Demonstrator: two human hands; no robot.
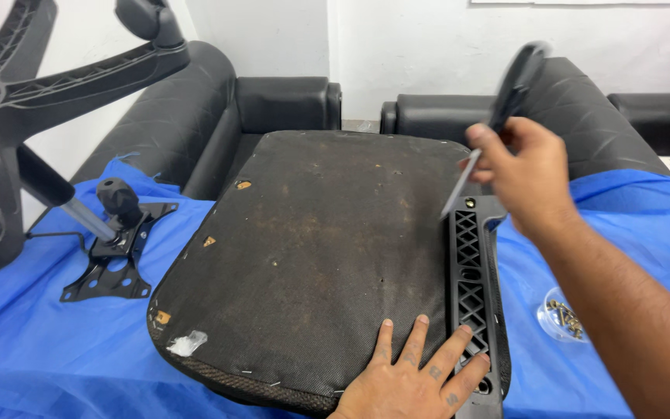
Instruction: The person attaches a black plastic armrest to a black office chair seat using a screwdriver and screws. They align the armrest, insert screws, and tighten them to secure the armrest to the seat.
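Flat on the near edge of the upturned black fabric-covered chair seat (pixel 312 256) lies the left hand (pixel 416 380), fingers spread wide and gripping nothing, two fingertips spilling onto the black lattice-ribbed plastic armrest bracket (pixel 473 295) that runs along the seat's right side. Above it, the right hand (pixel 525 174) has its grip closed round a black-handled screwdriver (pixel 498 109), the metal shaft angling down towards the bracket's top screw hole. Done well, this calls for the tip seated squarely before any turning, with the left palm pinning the seat against twisting. A clear plastic cup of brass-coloured screws (pixel 561 318) sits on the blue sheet-covered tabletop (pixel 56 341), near the right forearm. Motion blurs the screwdriver, so its tip type is unreadable; the left wrist is cut off by the frame
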